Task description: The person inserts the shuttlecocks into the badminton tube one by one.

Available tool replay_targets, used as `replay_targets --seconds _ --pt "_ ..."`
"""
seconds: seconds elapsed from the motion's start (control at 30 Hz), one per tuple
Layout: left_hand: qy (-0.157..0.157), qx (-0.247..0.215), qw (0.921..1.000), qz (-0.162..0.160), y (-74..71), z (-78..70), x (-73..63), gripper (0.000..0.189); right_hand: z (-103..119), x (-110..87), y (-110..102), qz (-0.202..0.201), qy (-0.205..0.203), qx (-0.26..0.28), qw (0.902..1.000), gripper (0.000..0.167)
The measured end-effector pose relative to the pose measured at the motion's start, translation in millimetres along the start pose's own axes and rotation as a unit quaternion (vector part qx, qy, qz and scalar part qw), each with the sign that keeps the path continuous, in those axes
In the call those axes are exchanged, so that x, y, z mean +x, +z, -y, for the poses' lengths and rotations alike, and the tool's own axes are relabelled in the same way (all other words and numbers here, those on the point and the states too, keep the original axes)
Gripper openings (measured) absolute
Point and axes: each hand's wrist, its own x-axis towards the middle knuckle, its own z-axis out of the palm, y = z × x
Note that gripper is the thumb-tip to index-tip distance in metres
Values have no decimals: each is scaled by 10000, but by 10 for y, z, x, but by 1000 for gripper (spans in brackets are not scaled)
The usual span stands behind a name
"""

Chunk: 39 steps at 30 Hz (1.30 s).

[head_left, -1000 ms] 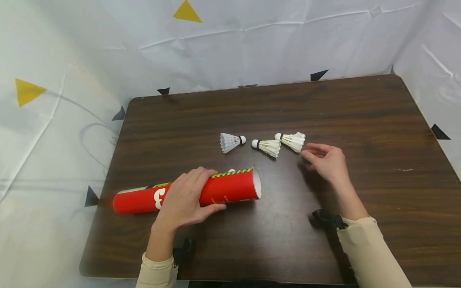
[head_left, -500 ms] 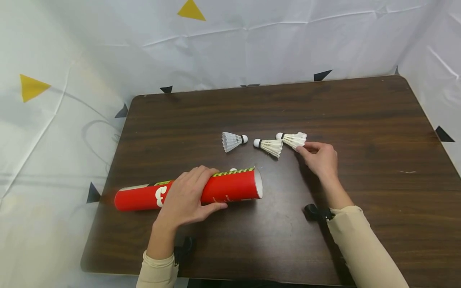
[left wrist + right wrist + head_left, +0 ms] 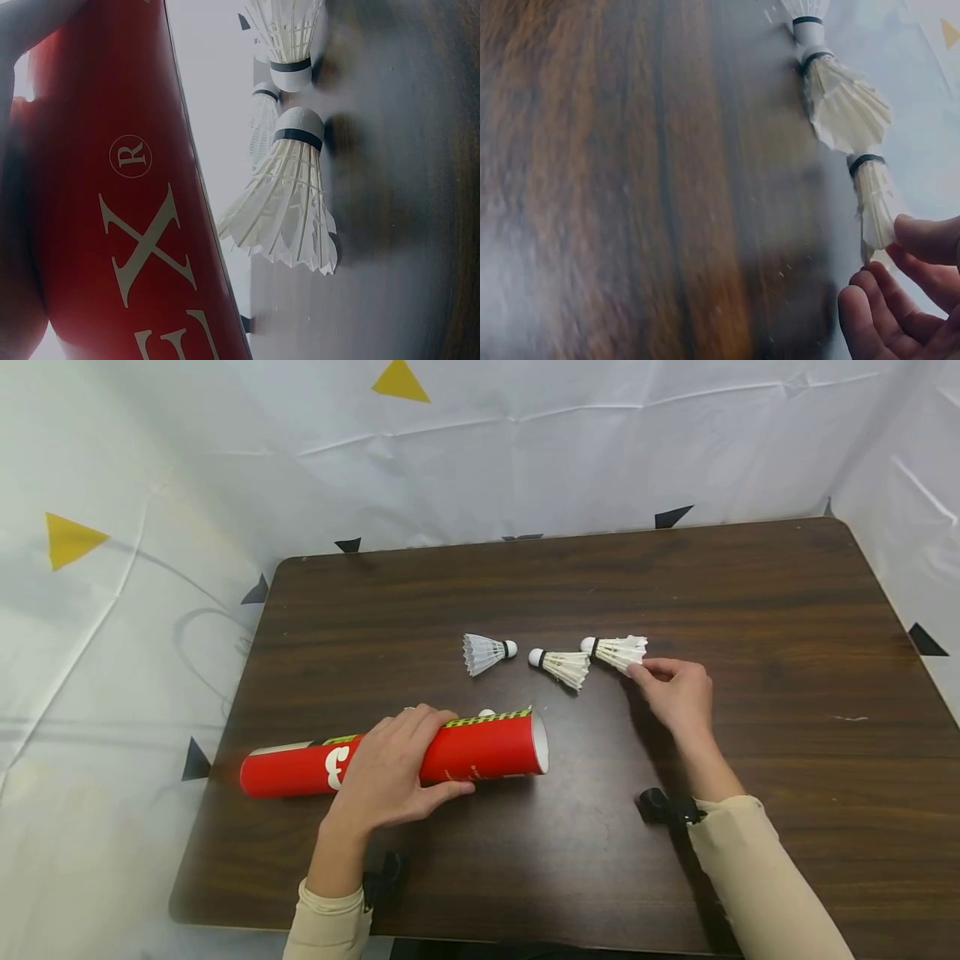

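Observation:
My left hand [image 3: 390, 768] grips a red shuttlecock tube [image 3: 487, 747] from above, its open white end facing right. With thumb and fingers, my right hand [image 3: 675, 697] pinches the feather skirt of the rightmost shuttlecock [image 3: 618, 652]. In the right wrist view that held shuttlecock [image 3: 874, 195] points its cork away from the fingers. Left of it lie a second cream shuttlecock [image 3: 562, 668] and a whiter one [image 3: 486, 653]. Behind the tube only a white cork [image 3: 487, 712] shows; the left wrist view reveals a shuttlecock [image 3: 289, 195] beside the tube.
The brown wood-grain table [image 3: 787, 610] has rounded corners. White sheeting [image 3: 510, 452] with yellow and black triangles hangs along its back and sides. A black wrist device [image 3: 663, 807] sits at the right cuff, and another [image 3: 384, 877] at the left.
My right hand has moved left to the rightmost shuttlecock, taken hold of its skirt, and shifted it slightly right. My left hand stays on the tube; the view has shifted slightly.

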Motion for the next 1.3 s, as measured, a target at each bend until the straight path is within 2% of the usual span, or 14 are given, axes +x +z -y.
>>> replay_targets --seconds 0.3,0.43,0.6,0.77,0.9,1.07,1.13,1.23,1.3 --pt "-49 16 10000 47 -11 3 14 75 -31 -63 -230 -753 -762 -1 9942 24" --pt "-84 8 9999 56 -8 6 11 75 -78 -118 -346 -965 -897 40 9913 24" --pt "-86 9 10000 22 -7 5 9 76 -22 -249 -499 -904 -1069 447 9891 22" --pt "-101 -6 9999 5 -9 10 12 76 160 -408 -622 -594 -1790 808 9787 14" --pt "-143 -2 9999 33 -11 14 13 75 362 -545 -684 -317 -2690 964 9578 16" --pt "-141 -8 9999 22 -9 12 14 76 649 -729 -724 232 -3834 1203 9154 26" --pt "-138 -14 9999 13 -8 9 15 75 720 -781 -704 478 -4174 1302 8981 25" --pt "-151 -27 9999 20 -6 8 16 75 728 -816 -613 777 -4563 1351 8761 4" --pt "-159 -39 9999 25 -6 5 17 75 694 -821 -526 911 -4731 1315 8664 16"
